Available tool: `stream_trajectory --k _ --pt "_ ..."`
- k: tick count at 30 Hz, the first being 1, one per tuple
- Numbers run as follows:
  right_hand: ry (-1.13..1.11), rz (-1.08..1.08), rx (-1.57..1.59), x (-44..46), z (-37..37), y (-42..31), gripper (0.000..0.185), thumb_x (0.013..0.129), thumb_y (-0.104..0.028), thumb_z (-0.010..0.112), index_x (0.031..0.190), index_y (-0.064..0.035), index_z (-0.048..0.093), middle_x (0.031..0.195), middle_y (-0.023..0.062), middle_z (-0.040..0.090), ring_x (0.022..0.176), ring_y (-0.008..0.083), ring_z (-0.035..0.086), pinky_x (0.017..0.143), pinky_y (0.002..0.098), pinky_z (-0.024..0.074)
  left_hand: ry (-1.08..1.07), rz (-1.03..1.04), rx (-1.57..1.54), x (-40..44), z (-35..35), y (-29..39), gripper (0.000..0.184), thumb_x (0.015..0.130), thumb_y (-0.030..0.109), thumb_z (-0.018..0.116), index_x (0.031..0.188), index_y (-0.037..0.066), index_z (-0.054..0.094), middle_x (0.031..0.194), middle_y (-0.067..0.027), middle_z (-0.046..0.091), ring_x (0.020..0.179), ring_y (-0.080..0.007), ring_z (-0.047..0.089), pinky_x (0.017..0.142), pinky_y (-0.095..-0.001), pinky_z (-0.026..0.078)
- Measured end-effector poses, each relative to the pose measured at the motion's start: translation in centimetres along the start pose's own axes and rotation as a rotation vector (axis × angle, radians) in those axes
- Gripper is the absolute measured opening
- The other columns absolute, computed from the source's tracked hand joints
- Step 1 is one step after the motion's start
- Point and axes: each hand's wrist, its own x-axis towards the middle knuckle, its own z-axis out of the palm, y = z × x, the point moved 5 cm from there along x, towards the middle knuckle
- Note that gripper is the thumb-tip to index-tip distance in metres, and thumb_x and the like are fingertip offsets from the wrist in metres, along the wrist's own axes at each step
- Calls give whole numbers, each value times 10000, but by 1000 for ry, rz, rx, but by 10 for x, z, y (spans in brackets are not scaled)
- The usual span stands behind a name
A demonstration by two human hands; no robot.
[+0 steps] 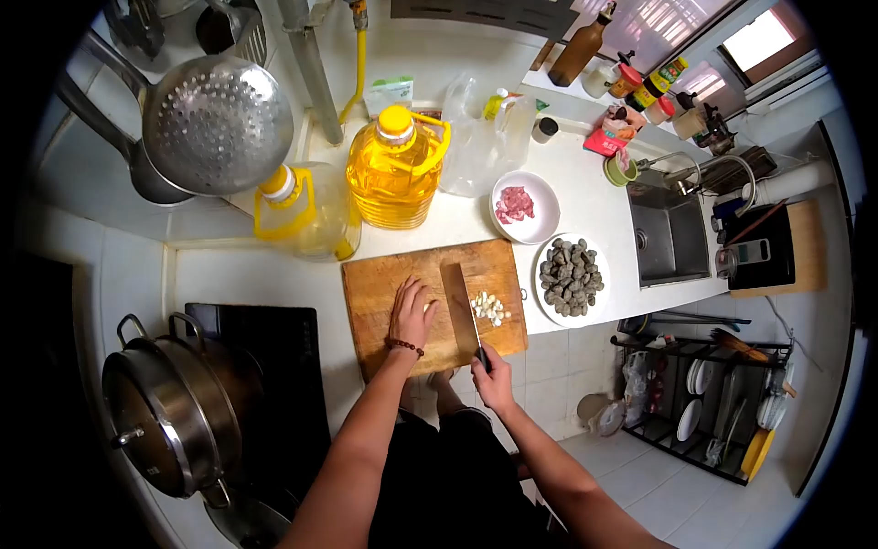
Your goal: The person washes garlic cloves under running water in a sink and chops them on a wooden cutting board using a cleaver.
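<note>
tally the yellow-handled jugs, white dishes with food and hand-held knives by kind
yellow-handled jugs: 2 (full jug, nearly empty jug)
white dishes with food: 2 (bowl, plate)
hand-held knives: 1 (knife, in the right hand)
total: 5

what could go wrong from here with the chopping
The left hand rests on the board close to the knife, so a slip might cut a finger.
The cutting board seems to overhang the counter's front edge; hard pressure there could tip it.
The peeled garlic lies loose near the board's right side and might roll off.
</note>
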Motion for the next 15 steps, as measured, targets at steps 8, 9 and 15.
stream_trajectory --k 8,9,15 --pt "23 -53 -202 23 1 -21 235 964 -113 636 1155 24 624 668 136 611 539 222 612 518 363 476 19 -30 229 -13 -63 32 806 773 188 899 1467 37 517 1402 -191 535 1312 -369 524 1060 -451 475" --pt "22 -59 -198 25 0 -36 235 964 -113 636 1155 24 624 668 136 611 539 222 612 518 363 476 23 -26 233 -20 -64 32 806 773 188 899 1467 37 517 1402 -191 535 1312 -369 524 1060 -451 475" --pt "-69 -43 -369 31 -1 -41 284 1013 -210 589 1221 -19 619 889 315 685 857 500 683 741 527 539 -178 -421 -18 -41 -35 1 866 803 79 869 1549 24 431 1277 -160 537 1122 -308 604 937 -380 526"
